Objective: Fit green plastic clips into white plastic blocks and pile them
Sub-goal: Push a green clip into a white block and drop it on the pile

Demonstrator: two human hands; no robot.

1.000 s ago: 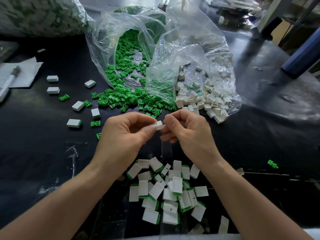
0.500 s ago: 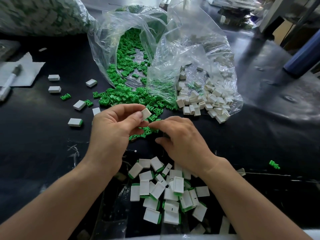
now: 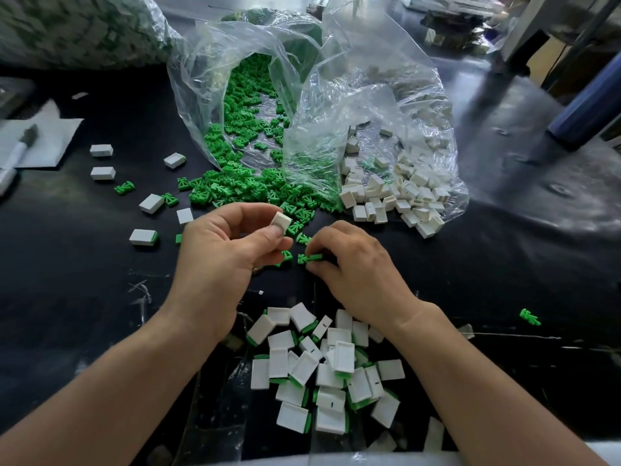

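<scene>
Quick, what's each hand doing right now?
Left hand: pinches a white block.
Right hand: pinches a green clip.

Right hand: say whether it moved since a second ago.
Yes. The right hand dropped away from the white block, toward the finished pile, onto a green clip.

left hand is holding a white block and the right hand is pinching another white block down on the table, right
One part is wrong. The left hand does hold a white block, but the right hand pinches a green clip down on the table, not another white block. The head view shows this.
</scene>
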